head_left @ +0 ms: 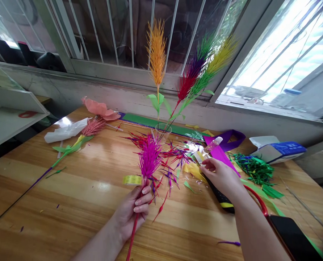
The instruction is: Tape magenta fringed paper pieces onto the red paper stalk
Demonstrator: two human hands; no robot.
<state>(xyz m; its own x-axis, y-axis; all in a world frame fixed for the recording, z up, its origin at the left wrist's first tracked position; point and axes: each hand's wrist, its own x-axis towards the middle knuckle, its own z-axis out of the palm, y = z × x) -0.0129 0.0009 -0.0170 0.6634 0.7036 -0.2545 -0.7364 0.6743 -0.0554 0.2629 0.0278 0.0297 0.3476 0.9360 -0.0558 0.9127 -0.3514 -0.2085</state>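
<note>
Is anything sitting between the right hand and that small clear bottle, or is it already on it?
Nothing visible stands between them. The right hand already has its fingertips on the small clear bottle, which lies tilted on the table among paper scraps. The left hand is apart, holding the magenta paper flower by its stem.

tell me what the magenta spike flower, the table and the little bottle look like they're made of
Magenta spike flower in the left hand: looks like matte coloured paper cut into thin fringes; similar snippets litter the tabletop. Table: wood or wood-look laminate, glossy, with plank lines and window glare. Small bottle at the right hand: clear, probably plastic; you can see through it.
</note>
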